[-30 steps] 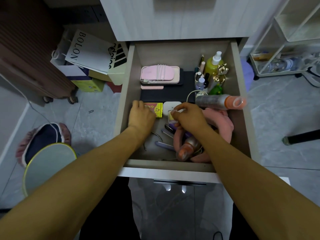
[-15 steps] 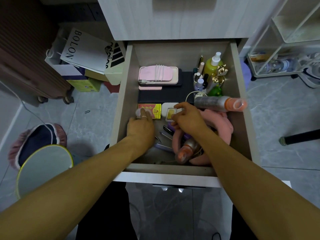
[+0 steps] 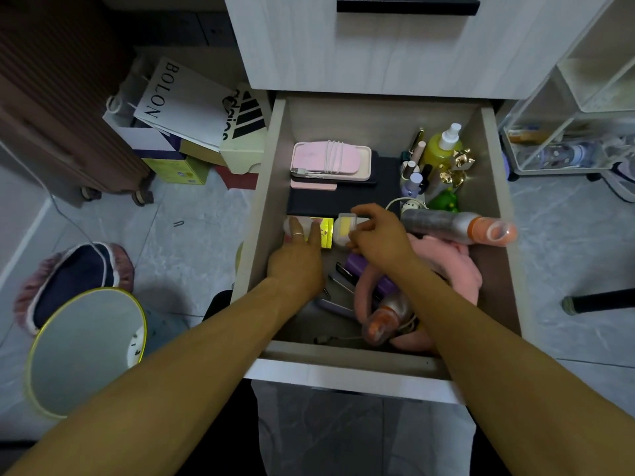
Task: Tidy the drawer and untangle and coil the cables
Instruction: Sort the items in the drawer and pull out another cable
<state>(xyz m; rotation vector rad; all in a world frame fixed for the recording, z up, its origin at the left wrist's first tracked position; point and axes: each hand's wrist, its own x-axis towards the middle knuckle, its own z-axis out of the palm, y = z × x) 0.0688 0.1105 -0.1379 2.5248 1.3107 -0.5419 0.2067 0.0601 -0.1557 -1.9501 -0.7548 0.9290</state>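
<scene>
The open drawer [image 3: 264, 214] holds many small items. My left hand [image 3: 298, 255] lies flat with straight fingers on a yellow packet [image 3: 324, 231] and a small pale object [image 3: 290, 223] at the drawer's left side. My right hand [image 3: 374, 235] pinches a small clear box with a yellow insert [image 3: 345, 228] just right of the packet. A white cable [image 3: 331, 156] is wound round a pink case [image 3: 324, 159] at the back. Another white cable [image 3: 395, 202] loops beside a grey bottle with an orange cap [image 3: 453, 226].
Bottles and gold ornaments [image 3: 443, 156] crowd the back right corner. A pink cloth [image 3: 453, 269], purple tools [image 3: 357, 269] and an orange-tipped bottle [image 3: 381, 321] fill the front. A yellow-rimmed bin [image 3: 82, 352], boxes [image 3: 192, 108] and a clear shelf unit [image 3: 584, 97] surround the cabinet.
My left hand has slid forward and left onto the yellow packet and pale object. My right hand has moved the clear box a little toward the back.
</scene>
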